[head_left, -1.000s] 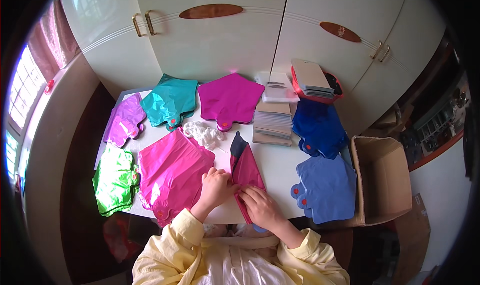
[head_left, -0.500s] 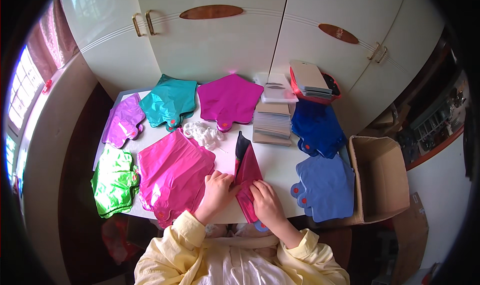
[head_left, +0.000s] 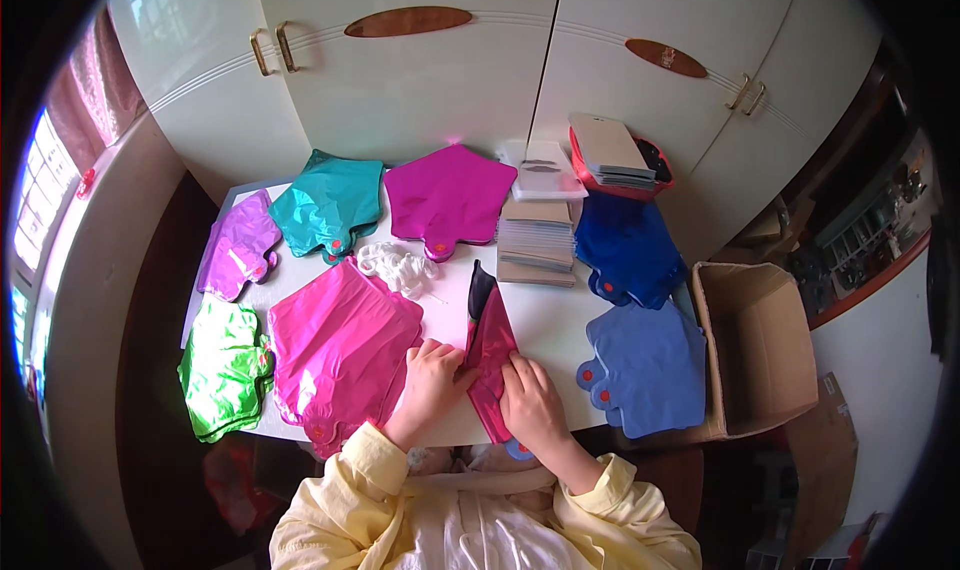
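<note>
Since the earlier frame, our right hand (head_left: 533,402) slid down the folded magenta foil balloon (head_left: 490,355); both hands, left hand (head_left: 432,372) included, press it flat on the tabletop (head_left: 545,315), creasing underway.

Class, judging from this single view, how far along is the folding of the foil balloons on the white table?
Done: nothing lies finished; no folded balloon shows. In hand: the left hand and right hand press a dark pink foil balloon folded into a narrow strip. Left: flat piles of hot pink, green, purple, teal, magenta and blue balloons.
</note>
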`<move>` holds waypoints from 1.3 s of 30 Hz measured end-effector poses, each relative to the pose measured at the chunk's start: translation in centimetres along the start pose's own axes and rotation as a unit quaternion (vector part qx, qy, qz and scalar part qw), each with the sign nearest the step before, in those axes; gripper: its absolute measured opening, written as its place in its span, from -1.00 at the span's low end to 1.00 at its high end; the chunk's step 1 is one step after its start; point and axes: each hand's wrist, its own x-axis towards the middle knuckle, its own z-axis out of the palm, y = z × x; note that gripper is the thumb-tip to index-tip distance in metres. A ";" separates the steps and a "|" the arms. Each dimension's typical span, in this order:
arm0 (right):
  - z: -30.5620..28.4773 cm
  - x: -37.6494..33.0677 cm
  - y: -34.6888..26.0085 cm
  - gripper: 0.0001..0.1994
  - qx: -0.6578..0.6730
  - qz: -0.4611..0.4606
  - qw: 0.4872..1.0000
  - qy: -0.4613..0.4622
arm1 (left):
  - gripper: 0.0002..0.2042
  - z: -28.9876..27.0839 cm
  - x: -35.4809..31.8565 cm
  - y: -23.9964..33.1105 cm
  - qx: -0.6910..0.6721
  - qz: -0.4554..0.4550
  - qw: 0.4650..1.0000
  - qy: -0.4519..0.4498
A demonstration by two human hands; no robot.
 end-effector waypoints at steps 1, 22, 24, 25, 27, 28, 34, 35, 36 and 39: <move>-0.1 0.0 -0.1 -0.64 -0.004 0.000 1.000 0.000 | -0.81 0.0 -0.1 0.0 0.002 0.005 1.000 0.002; -0.7 0.0 0.1 -0.62 -0.011 -0.002 1.000 -0.007 | -0.69 0.0 0.6 -0.8 -0.044 0.011 0.999 -0.013; -0.7 -0.1 0.1 -0.62 -0.011 -0.007 1.000 -0.008 | -0.73 0.1 0.7 -1.2 -0.033 0.004 0.998 -0.045; -0.6 -0.1 0.1 -0.63 -0.011 -0.005 1.000 -0.009 | -0.72 0.1 0.6 -1.2 -0.031 0.004 0.999 -0.042; -0.5 -0.1 0.1 -0.63 -0.013 -0.007 1.000 -0.009 | -0.69 -0.1 0.6 -1.0 -0.028 0.004 0.999 -0.037; -0.5 -0.1 0.2 -0.63 -0.015 -0.011 1.000 -0.008 | -0.69 0.0 0.6 -1.0 -0.027 0.008 0.999 -0.029; -0.4 -0.2 0.2 -0.60 0.001 0.004 1.000 -0.011 | -0.70 0.1 0.6 -1.1 -0.033 0.039 0.999 -0.008; -0.3 -0.2 0.2 -0.60 0.000 0.007 1.000 -0.011 | -0.68 0.1 0.7 -1.1 -0.038 0.054 0.998 0.006; -0.1 -0.3 0.2 -0.59 0.000 0.010 1.000 -0.009 | -0.65 0.2 0.7 -1.0 -0.044 0.068 0.997 0.019; 0.0 -0.3 0.3 -0.57 -0.006 0.014 1.000 -0.007 | -0.68 0.3 0.7 -1.0 -0.048 0.069 0.996 0.023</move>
